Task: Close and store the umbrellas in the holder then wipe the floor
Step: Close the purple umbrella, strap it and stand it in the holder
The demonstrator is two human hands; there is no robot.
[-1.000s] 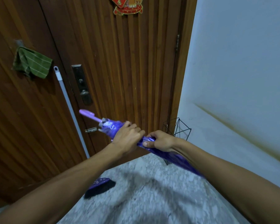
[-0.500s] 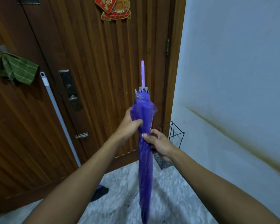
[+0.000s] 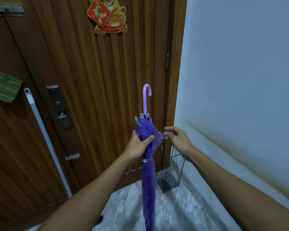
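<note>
Since a second ago the umbrella [image 3: 148,177] has swung from a slant across the door [image 3: 90,97] to upright, handle up, and the right hand [image 3: 178,139] has let go. Its tip runs off the bottom edge, and a dark object on the floor [image 3: 127,212] by the left forearm is mostly hidden. The left hand [image 3: 138,145] grips the folded canopy just above the strap. The right hand hovers just beside the loose top fold, fingers loosely curled, holding nothing; whether a fingertip touches the fold is unclear. Purple, wrapped tight below the strap, looser above, with a pale hooked handle. The wire holder [image 3: 171,179] stands behind it in the corner.
</note>
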